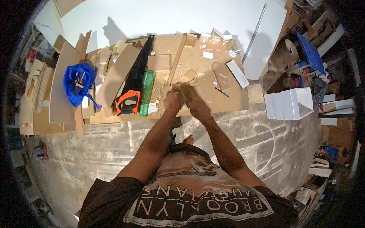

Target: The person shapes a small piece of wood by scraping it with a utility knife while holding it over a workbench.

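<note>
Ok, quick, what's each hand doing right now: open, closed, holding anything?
Left hand: curled closed, apparently holding a small brown piece.
Right hand: at the same piece; too blurred to tell whether it is open or closed.

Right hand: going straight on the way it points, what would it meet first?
The right hand would probably meet the blurred wooden piece first; past it, the long wooden strip, though depth is unclear.

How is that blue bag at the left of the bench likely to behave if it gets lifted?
The blue bag is probably floppy, judging by its creased, uneven sides. Its mouth is open with things visible inside, so those might shift or spill if it tips. The loose strap trailing from it could snag.
</note>
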`<state>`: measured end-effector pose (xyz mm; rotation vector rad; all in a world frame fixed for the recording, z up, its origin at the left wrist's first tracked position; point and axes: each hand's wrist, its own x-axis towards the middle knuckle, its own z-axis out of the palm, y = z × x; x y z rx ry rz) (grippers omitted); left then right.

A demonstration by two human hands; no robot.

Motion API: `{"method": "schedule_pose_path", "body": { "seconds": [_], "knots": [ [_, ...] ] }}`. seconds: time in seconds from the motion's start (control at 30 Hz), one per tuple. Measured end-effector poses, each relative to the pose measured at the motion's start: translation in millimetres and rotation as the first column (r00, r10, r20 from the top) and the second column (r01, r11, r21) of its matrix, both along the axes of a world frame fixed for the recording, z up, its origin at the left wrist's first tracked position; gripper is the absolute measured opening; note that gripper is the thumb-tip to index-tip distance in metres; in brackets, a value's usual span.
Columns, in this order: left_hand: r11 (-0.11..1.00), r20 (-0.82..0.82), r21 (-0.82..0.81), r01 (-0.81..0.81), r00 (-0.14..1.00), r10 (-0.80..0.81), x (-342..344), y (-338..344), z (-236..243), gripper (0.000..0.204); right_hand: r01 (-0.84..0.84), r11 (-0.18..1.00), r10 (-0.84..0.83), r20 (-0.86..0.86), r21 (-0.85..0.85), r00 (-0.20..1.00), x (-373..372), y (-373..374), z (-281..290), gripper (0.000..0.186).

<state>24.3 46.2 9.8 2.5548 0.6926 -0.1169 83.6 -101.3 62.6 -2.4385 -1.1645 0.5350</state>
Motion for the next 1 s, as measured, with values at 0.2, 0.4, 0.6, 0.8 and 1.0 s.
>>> {"method": "schedule_pose_path", "body": {
  "seconds": [0.2, 0.4, 0.6, 0.8, 1.0],
  "knots": [
    [0.998, 0.044, 0.000, -0.057, 0.997, 0.057, 3.5, -10.5, 20.1, 0.041, -0.070, 0.968, 0.075, -0.009, 0.242, 0.997, 27.2, 45.5, 32.0, 0.031],
    [0.997, -0.020, 0.079, -0.019, 1.000, 0.021, -3.3, -7.8, 12.9, 0.039, -0.086, 0.996, 0.087, -0.017, 0.026, 0.996, 19.8, 50.0, -4.9, 0.029],
    [1.000, -0.144, -0.003, -0.009, 0.990, 0.008, -3.2, -7.0, 22.0, 0.042, -0.022, 0.977, -0.002, -0.108, -0.214, 0.994, -14.5, 20.4, -19.6, 0.034],
    [0.996, -0.095, -0.070, -0.056, 0.994, 0.050, 1.2, 0.7, 11.5, 0.041, 0.181, 0.958, -0.223, -0.181, -0.224, 0.958, -51.7, -19.4, -2.6, 0.030],
    [0.992, -0.026, 0.098, 0.077, 0.997, -0.075, -0.7, 14.8, 1.7, 0.050, 0.156, 0.985, -0.169, -0.226, -0.073, 0.959, -51.6, -49.1, -18.6, 0.033]
  ]
}}
